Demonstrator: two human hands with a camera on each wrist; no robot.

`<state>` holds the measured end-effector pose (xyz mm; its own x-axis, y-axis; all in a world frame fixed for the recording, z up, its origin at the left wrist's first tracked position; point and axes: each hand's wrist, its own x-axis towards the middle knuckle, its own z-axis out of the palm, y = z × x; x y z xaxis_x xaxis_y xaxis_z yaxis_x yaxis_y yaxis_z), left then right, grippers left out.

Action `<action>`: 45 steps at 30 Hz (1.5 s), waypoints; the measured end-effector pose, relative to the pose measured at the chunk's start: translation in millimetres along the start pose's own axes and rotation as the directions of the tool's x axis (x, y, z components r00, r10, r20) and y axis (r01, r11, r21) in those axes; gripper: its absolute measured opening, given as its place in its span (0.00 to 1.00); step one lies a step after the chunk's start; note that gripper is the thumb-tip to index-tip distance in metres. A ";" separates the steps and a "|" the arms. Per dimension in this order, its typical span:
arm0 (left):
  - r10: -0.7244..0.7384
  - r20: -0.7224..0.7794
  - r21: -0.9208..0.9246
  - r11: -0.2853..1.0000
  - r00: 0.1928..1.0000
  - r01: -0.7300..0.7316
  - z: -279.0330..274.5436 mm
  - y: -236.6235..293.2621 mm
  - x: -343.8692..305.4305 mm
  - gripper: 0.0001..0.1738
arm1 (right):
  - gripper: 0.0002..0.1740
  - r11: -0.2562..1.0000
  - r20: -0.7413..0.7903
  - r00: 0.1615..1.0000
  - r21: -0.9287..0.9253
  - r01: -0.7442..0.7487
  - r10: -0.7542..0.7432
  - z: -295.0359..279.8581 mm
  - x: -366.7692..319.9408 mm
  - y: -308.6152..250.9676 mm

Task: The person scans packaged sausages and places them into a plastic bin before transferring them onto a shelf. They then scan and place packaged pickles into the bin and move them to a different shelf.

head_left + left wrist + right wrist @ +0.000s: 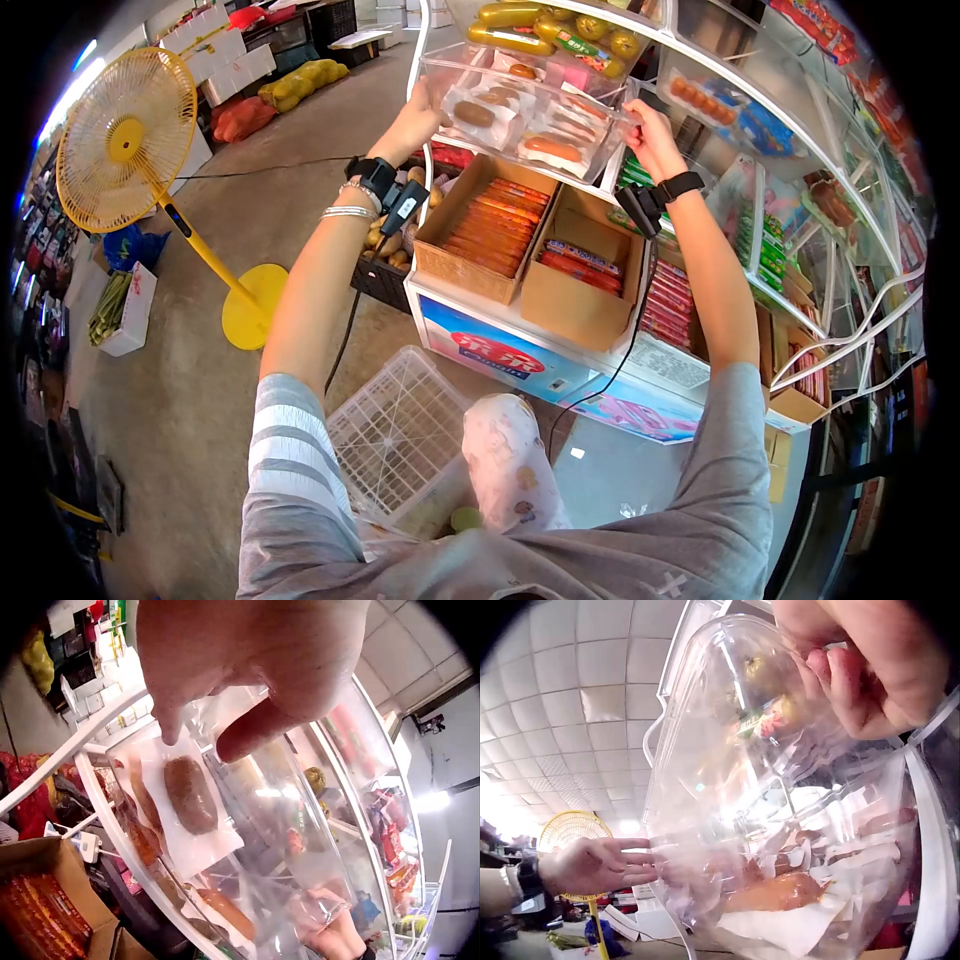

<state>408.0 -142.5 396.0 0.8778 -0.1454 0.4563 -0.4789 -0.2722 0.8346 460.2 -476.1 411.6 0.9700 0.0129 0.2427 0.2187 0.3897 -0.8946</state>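
Observation:
A clear plastic bin [530, 115] sits at the upper middle of the head view, tilted toward me. Inside it lie several sausages in clear wrappers with white backing, among them a dark brown sausage [189, 793] and an orange one [776, 892]. My left hand [418, 125] grips the bin's left end, its thumb and a finger at the plastic edge in the left wrist view. At the opposite end, my right hand [652, 140] holds the upper corner with curled fingers. The bin overlaps the white rack frame [725, 65] behind it.
Below the bin, cardboard boxes [575, 315] of red and orange packaged sticks stand on a white freezer [500, 345]. A white plastic crate [390, 430] lies by my leg. To the left stands a yellow fan [125, 140]. Cables hang from both wrists.

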 end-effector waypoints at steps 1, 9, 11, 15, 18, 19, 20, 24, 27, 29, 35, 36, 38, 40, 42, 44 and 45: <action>0.016 -0.010 -0.058 0.998 1.000 -0.017 0.3 4.6 -3.4 0.45 | 0.12 1.000 -0.001 1.000 -0.004 0.000 0.000 -2.3 1.8 1.2; 0.058 -0.096 -0.218 0.973 0.994 -0.078 14.3 -1.6 -3.9 0.45 | 0.09 0.993 0.016 0.999 -0.107 0.040 -0.039 -9.5 4.7 -4.4; 0.000 -0.048 -0.243 0.970 0.999 -0.012 13.9 2.6 -5.5 0.46 | 0.09 0.994 0.031 0.999 -0.107 0.035 -0.031 -10.6 9.4 -4.1; -0.029 -0.082 -0.195 0.981 0.996 0.012 15.2 -5.2 5.1 0.47 | 0.09 0.990 -0.006 0.999 -0.134 0.038 -0.040 -6.3 8.8 -9.5; -0.043 -0.073 -0.181 0.983 0.996 0.029 8.1 -18.7 11.6 0.46 | 0.09 0.989 0.025 1.000 -0.145 0.022 -0.018 -9.6 12.1 -8.3; -0.044 -0.078 -0.183 0.983 0.996 0.029 7.8 -23.2 12.2 0.46 | 0.09 0.989 0.029 0.999 -0.148 0.021 -0.016 -11.2 12.8 -8.0; -0.052 -0.080 -0.253 0.967 0.995 0.030 6.8 -27.0 13.3 0.46 | 0.09 0.988 0.035 0.999 -0.153 0.028 -0.023 -12.7 13.3 -7.6; 0.045 -0.179 -0.367 0.924 0.983 -0.109 18.0 -28.6 9.1 0.45 | 0.09 0.989 0.051 0.998 -0.142 0.039 -0.032 -10.8 4.5 -8.0; -0.013 -0.164 -0.332 0.942 0.986 -0.043 16.4 -24.4 11.5 0.44 | 0.10 0.986 0.010 1.000 -0.165 0.031 -0.029 -6.9 8.5 -8.6; -0.044 -0.169 -0.333 0.943 0.985 -0.015 11.3 -36.2 14.4 0.44 | 0.10 0.983 0.037 0.999 -0.179 0.039 -0.033 -3.5 10.1 -9.0; -0.070 -0.218 -0.356 0.935 0.973 -0.012 17.1 -45.1 18.2 0.40 | 0.08 0.976 0.033 0.995 -0.194 0.100 -0.096 -5.0 7.1 -6.9; -0.068 -0.227 -0.364 0.931 0.971 -0.020 19.0 -40.9 18.0 0.40 | 0.08 0.977 0.018 0.993 -0.179 0.117 -0.116 -6.9 9.8 -5.2; -0.033 -0.201 -0.180 0.984 0.979 -0.003 16.5 -30.8 16.2 0.37 | 0.07 0.976 0.024 0.996 -0.202 0.085 -0.082 -11.8 11.6 -1.5; 0.031 -0.276 -0.131 0.989 0.961 -0.070 17.9 -29.3 13.2 0.31 | 0.08 0.975 -0.016 0.999 -0.218 0.045 -0.050 -9.4 8.0 1.6; 0.018 -0.317 -0.194 0.977 0.948 -0.084 18.4 -31.5 17.3 0.27 | 0.08 0.975 0.029 0.998 -0.215 0.058 -0.053 -13.5 6.9 1.8; -0.009 -0.215 -0.029 1.000 0.977 0.002 9.9 -27.6 21.0 0.28 | 0.09 0.971 0.088 0.995 -0.227 0.070 -0.051 -17.1 7.3 1.7; -0.015 -0.210 -0.031 0.999 0.978 0.009 7.2 -28.8 22.8 0.28 | 0.09 0.972 0.083 0.996 -0.228 0.063 -0.045 -16.3 6.4 1.4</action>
<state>441.8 -144.8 380.2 0.8647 0.0620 0.4985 -0.4712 -0.2439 0.8476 468.5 -490.5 405.8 0.9470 0.0714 0.3132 0.2978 0.1699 -0.9394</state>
